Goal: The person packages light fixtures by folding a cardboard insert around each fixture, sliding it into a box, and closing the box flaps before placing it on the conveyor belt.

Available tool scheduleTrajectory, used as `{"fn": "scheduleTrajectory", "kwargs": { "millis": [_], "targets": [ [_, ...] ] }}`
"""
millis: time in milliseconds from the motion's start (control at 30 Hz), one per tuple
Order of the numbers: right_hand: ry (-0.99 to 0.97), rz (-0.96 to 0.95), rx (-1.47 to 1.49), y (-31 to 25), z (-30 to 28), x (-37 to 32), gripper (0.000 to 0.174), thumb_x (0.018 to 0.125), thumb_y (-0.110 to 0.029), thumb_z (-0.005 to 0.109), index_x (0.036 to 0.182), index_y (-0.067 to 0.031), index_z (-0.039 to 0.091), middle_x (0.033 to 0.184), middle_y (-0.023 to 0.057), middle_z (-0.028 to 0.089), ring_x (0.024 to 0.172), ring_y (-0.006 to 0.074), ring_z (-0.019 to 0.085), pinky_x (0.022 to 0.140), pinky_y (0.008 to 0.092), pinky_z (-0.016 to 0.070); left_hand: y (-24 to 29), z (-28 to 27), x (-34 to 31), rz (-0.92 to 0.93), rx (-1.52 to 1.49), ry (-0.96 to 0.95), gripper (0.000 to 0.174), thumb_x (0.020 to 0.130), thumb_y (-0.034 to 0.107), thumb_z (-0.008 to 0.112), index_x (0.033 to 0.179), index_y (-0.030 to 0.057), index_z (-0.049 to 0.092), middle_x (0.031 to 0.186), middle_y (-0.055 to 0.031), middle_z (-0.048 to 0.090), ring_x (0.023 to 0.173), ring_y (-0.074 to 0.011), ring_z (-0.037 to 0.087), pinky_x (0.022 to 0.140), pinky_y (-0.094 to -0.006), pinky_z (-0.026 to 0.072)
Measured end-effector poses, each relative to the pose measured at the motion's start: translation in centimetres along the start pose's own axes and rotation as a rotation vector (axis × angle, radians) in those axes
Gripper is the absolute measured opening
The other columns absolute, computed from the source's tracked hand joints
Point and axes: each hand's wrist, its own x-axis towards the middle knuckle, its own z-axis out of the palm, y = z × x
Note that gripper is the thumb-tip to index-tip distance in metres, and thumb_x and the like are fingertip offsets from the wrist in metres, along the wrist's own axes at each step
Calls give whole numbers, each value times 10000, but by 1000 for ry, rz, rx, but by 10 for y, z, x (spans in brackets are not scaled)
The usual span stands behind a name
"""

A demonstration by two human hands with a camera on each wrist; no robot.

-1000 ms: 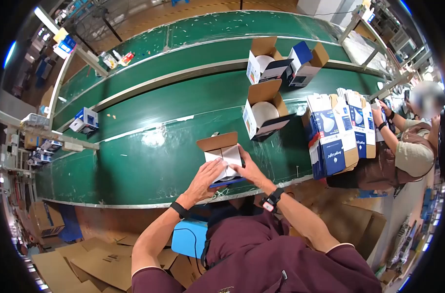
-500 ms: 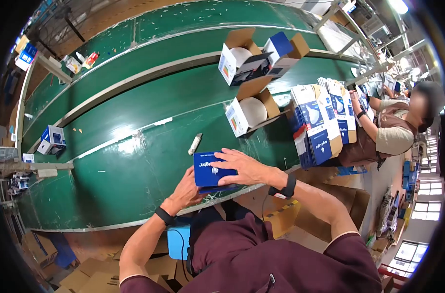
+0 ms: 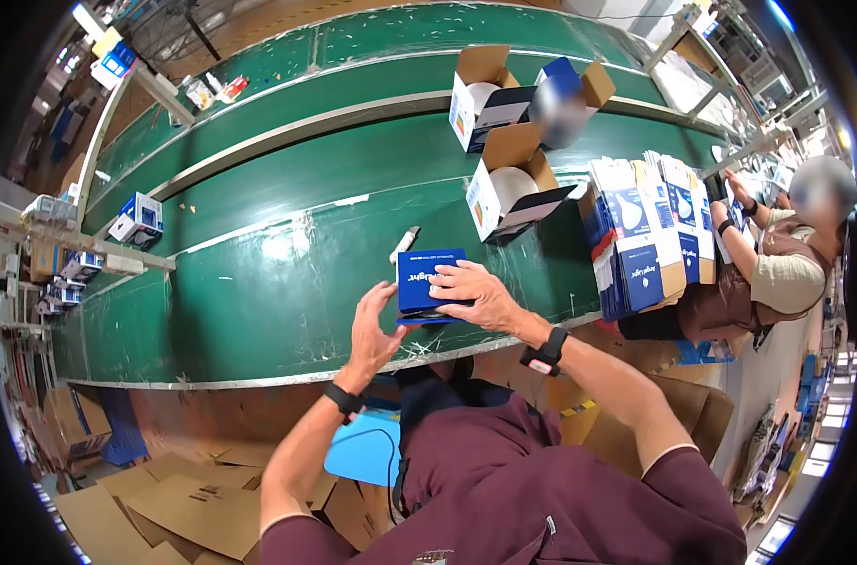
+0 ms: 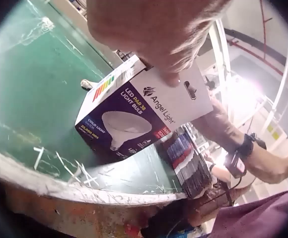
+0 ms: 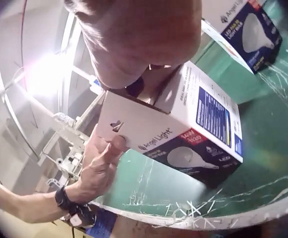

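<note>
A light bulb box (image 3: pixel 419 282) stands near the front edge of the green table, its blue top flap folded over. My right hand (image 3: pixel 480 297) presses on that flap with fingers spread. My left hand (image 3: pixel 372 331) is at the box's left front corner, thumb apart from the fingers; in the right wrist view its fingertips touch the white panel (image 5: pixel 134 126) with the hanging hole. A gap shows along the top edge there, under my right hand. The left wrist view shows the printed bulb front of the box (image 4: pixel 126 124). The box's contents are hidden.
Behind the box lies a small pale stick-like thing (image 3: pixel 406 243). Open boxes, one with a round white bulb (image 3: pixel 513 188), stand at the back right. Stacked flat cartons (image 3: pixel 635 245) lie to the right beside another person (image 3: pixel 781 264). Another box (image 3: pixel 136 219) is far left.
The brown flap stood up and white inner flaps showed; now the blue top is folded over. My right hand moved onto the top, and my left hand shifted to the left front corner.
</note>
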Motion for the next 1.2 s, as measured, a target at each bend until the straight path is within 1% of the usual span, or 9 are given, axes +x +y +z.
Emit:
{"fn": "scheduleTrajectory", "kwargs": {
  "millis": [267, 367, 500, 567, 733, 933, 1000, 1100, 1200],
  "targets": [
    [29, -487, -343, 8, 21, -2, 171, 956, -264, 631, 1068, -188, 735, 1231, 68, 710, 1255, 380, 599, 1004, 514, 455, -23, -12, -5, 248, 299, -131, 685, 710, 12, 832, 1346, 244, 726, 1545, -261, 537, 1404, -463, 539, 1150, -503, 457],
    [-159, -179, -178, 26, 13, -46, 514, 966, -547, 677, 1297, -160, 744, 1502, 87, 612, 1569, 421, 285, 1220, 666, 230, -40, -10, -7, 255, 234, -198, 442, 906, 215, 793, 1342, 200, 722, 1562, -326, 489, 1408, -516, 513, 1127, -550, 449],
    [160, 51, 53, 17, 52, -49, 327, 923, -425, 786, 1073, -136, 815, 1414, 64, 655, 1534, 383, 349, 1200, 595, 294, -28, -20, 7, 220, 107, -305, 327, 1044, 160, 598, 1289, -27, 708, 1219, -176, 748, 1081, -326, 712, 957, -403, 542],
    [345, 219, 275, 15, 74, -33, 223, 904, -332, 819, 977, -121, 825, 1272, 49, 694, 1448, 367, 434, 1162, 512, 361, 4, -16, 13, -466, -120, -318, 399, 1082, 277, 594, 1353, -1, 687, 1209, -120, 747, 1063, -212, 662, 974, -372, 511],
    [822, 714, 452, 37, 137, -11, 947, 820, -343, 870, 1557, 19, 396, 1382, 289, 516, 1274, 427, 510, 1129, 474, 399, -41, 34, 7, -621, -322, 167, 591, 996, 234, 694, 1518, 21, 518, 1500, -318, 516, 1317, -507, 543, 1101, -527, 441],
    [696, 696, 438, 68, 163, 4, 850, 880, -333, 820, 1582, -26, 451, 1384, 277, 576, 1316, 372, 547, 1160, 463, 404, -14, 58, 53, -195, 782, -66, 660, 1025, 332, 618, 1574, 4, 456, 1593, -369, 388, 1483, -545, 355, 1211, -581, 326],
    [689, 480, 822, 42, 120, -8, 164, 1015, -126, 654, 1133, -23, 704, 1010, 59, 710, 999, 159, 646, 934, 369, 535, 35, 79, 64, -315, 809, -33, 914, 932, 643, 653, 1571, 19, 458, 1639, -363, 316, 1529, -536, 284, 1229, -665, 232],
    [706, 899, 1453, 53, 129, -43, 514, 1146, -463, 385, 1104, -79, 724, 1021, 23, 700, 915, 161, 653, 846, 365, 553, 49, 75, 63, -281, 836, -69, 1138, 827, 783, 668, 1622, 32, 353, 1671, -358, 247, 1515, -578, 250, 1205, -695, 213],
    [613, 1020, 1220, 46, 111, -58, 564, 1130, -518, 442, 1341, -51, 679, 1128, 74, 739, 930, 171, 702, 859, 354, 576, 41, 87, 67, -360, 752, -9, 1089, 763, 641, 751, 1609, 63, 382, 1669, -354, 233, 1409, -602, 335, 1123, -723, 285]
  ]
}}
